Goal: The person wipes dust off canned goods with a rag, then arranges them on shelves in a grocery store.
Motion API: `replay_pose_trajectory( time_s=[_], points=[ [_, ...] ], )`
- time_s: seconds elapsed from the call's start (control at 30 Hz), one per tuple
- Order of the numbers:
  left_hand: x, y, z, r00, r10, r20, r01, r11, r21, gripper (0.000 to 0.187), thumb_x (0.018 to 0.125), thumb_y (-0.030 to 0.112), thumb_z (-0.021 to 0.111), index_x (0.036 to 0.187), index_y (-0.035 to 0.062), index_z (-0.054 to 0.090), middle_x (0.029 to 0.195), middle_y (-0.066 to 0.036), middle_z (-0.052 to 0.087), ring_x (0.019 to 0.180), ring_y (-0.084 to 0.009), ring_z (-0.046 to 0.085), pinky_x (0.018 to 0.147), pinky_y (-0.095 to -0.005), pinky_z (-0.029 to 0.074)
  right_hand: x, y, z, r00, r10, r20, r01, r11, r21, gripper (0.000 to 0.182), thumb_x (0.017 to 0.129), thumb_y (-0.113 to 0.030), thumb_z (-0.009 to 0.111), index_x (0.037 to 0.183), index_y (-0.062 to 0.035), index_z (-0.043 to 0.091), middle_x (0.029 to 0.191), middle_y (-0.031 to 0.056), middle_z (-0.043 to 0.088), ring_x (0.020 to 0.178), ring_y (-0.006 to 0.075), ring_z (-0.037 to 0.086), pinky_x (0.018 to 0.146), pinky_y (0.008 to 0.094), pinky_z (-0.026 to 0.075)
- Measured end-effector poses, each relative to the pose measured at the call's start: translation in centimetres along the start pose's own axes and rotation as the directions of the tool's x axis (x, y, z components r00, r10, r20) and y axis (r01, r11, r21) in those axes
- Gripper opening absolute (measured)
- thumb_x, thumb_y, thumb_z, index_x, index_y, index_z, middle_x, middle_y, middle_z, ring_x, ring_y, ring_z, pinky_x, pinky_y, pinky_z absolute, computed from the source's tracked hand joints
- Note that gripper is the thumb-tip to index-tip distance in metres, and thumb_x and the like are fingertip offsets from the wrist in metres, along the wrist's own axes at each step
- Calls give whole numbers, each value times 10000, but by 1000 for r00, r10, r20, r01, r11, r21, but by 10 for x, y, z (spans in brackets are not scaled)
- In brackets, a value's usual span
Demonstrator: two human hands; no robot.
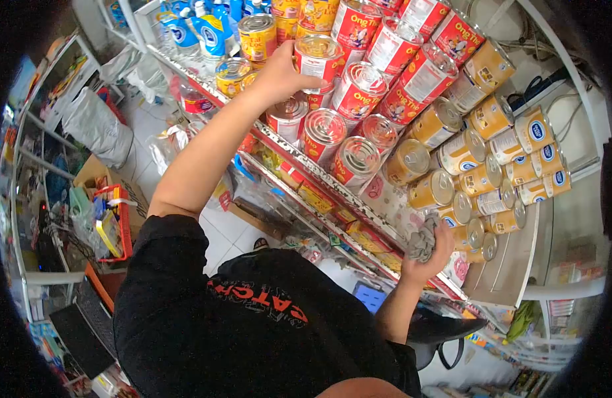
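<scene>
My left hand (284,76) reaches to the upper middle of the shelf, its fingers wrapped round a red and white can (316,66). That can sits on top of other red cans, touching its neighbours. Lower right, my right hand (433,251) is closed on a crumpled grey cloth (423,240) over the shelf's front part. Just beyond the cloth stand stacked gold cans (431,189). Red cans (324,132) fill the shelf between my hands. Yellow cans (257,38) are left of the held can.
Blue and white pouches (213,30) stand at the shelf's far left. A worn red and white shelf edge (332,186) runs diagonally below the cans. Packed goods sit on a lower shelf. On the floor at left are a white sack (96,126) and a red basket (118,222).
</scene>
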State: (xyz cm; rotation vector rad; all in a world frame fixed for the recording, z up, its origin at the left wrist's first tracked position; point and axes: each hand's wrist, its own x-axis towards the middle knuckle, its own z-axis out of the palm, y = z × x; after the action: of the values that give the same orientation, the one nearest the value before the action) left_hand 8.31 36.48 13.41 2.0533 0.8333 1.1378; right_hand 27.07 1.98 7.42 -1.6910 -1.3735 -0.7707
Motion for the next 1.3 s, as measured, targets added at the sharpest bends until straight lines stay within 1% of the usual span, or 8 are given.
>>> replay_pose_trajectory(
  time_s=[0.33,0.57,0.67,0.77,1.03,1.1,1.23,1.3],
  points=[
    [8,-3,-6,975,100,198,-117,990,78,711,617,244,773,1166,-46,427,1139,-203,519,1094,-305,483,930,-359,375,-6,0,12,997,62,-56,-73,970,-232,401,724,-200,633,1055,-6,518,1023,199,578,911,359,558,826,431,426],
    [17,-27,-67,892,302,-336,-89,847,524,796,624,383,747,1212,-29,404,1110,-231,496,1082,-371,450,924,-404,373,-11,-2,13,991,105,-86,-123,962,-245,449,711,-265,614,1051,17,531,997,202,584,890,356,561,819,423,431],
    [37,-59,-74,912,257,-321,-33,824,565,830,639,392,746,1246,-29,368,1145,-214,519,1075,-326,492,915,-366,385,-10,-1,14,992,104,-76,-121,952,-283,454,687,-239,627,1053,12,533,996,194,586,884,357,560,812,419,431],
    [48,-69,-73,975,-13,-222,88,939,332,848,625,366,752,1256,-22,340,1075,-222,555,1017,-337,538,849,-369,441,-10,-2,14,991,111,-81,-130,943,-307,463,669,-219,638,1058,8,533,994,187,588,880,357,558,807,416,429],
    [-3,-27,-79,859,84,-505,-173,976,-131,852,619,171,775,1269,-30,261,1119,-162,523,1033,-255,527,882,-335,421,-29,14,10,989,139,-53,-149,935,-322,497,665,-227,635,1092,7,533,1059,199,566,963,369,535,868,438,399],
    [-29,-22,-86,866,-44,-499,-240,838,-490,742,684,63,695,1273,0,247,1146,-132,480,1051,-235,496,893,-344,416,-35,23,7,989,145,-15,-144,962,-232,528,684,-254,616,1129,13,520,1104,207,548,1023,377,510,907,448,375],
    [-92,-31,-77,955,-295,-38,-36,14,-999,410,815,217,548,1175,72,416,1114,-87,525,1003,-221,539,858,-376,462,-22,32,13,995,-28,-93,22,997,-67,500,721,-281,608,1114,15,519,1100,173,549,1018,355,501,910,422,372],
    [-123,-43,-74,987,100,129,113,156,-981,493,758,237,644,1155,37,431,1105,-94,534,960,-190,551,815,-341,473,-11,18,22,991,53,-125,-29,982,189,476,721,-202,623,1097,38,459,995,181,554,899,312,531,804,384,418]
  ],
)
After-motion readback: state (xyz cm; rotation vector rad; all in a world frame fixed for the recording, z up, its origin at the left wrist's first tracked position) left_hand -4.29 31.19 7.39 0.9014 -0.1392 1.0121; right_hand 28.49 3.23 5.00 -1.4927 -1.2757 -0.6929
